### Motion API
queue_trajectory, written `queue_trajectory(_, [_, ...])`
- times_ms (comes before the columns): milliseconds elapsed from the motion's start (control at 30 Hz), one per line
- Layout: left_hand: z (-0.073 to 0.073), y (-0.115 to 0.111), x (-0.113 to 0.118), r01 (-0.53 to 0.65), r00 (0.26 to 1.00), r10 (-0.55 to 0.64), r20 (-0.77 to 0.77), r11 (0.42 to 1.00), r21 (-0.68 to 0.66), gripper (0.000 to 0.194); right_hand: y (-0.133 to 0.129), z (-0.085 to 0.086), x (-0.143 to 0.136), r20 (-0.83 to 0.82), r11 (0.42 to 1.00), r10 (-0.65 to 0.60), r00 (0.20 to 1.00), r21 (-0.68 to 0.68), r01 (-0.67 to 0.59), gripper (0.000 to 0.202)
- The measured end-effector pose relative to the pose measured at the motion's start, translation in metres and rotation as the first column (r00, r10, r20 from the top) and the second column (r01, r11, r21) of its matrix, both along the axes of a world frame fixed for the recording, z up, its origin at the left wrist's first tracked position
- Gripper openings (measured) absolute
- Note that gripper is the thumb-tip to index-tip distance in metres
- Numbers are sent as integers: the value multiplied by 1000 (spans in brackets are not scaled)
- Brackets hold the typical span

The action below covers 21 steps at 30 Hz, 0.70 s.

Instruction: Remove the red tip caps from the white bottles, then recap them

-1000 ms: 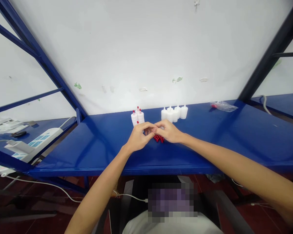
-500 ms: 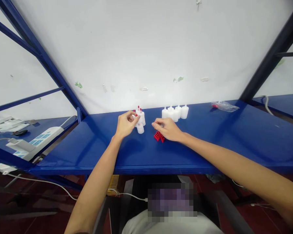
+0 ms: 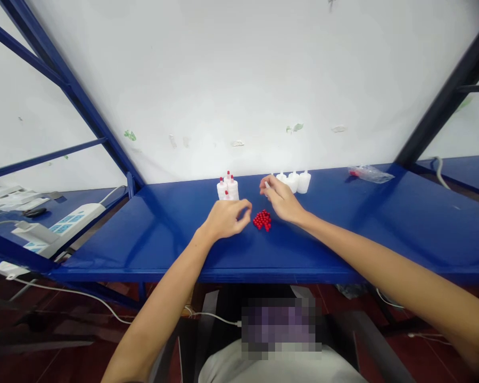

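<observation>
My left hand [image 3: 229, 218] is beside a small pile of red caps [image 3: 262, 220], its thumb and forefinger curved with a small gap and nothing seen between them. Behind it stand several white squeeze bottles with red tips [image 3: 232, 189], the nearest partly hidden by the hand. My right hand [image 3: 282, 201] has its fingers closed around the white nozzle [image 3: 267, 185] of a bottle whose body the hand mostly hides. Just beyond that hand are several white bottles with bare nozzles [image 3: 304, 182].
A clear plastic bag [image 3: 370, 174] with something red in it lies at the back right of the blue table [image 3: 363, 213]. White power strips [image 3: 66, 229] are at the left, beyond the blue frame post [image 3: 83, 111]. A white wall closes the back.
My left hand has come away from the capped bottles, right and nearer, toward the red caps. A red cap now shows on the front bottle. My right hand has moved up to the uncapped bottles.
</observation>
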<state>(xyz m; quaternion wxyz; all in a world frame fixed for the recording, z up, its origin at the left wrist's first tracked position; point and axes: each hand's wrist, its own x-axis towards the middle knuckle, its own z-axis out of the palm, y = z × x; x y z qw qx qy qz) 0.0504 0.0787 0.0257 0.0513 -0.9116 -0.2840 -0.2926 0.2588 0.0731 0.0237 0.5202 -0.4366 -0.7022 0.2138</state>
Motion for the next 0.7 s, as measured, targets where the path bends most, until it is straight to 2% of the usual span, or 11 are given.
queue_trajectory(100, [-6,-5,8,9,986,-22,-165,997,-80,20,4,-1,-1,62,999,-37,997,23,35,17])
queue_trajectory(300, [-15,5,12,30,971,-66,-228,987,-160,37,9,-5,4,110,998,-42,993,47,37,23])
queue_trajectory(467, [-19,14,21,-10,924,-52,-380,987,-158,54,9,-6,5,121,997,-73,990,45,68,21])
queue_trajectory(567, [-20,17,24,-7,917,-56,-395,988,-155,58,7,-6,4,103,998,-55,993,17,54,21])
queue_trajectory(700, [-21,19,21,-4,941,-60,-332,982,-187,53,6,-7,3,97,999,-39,995,9,38,21])
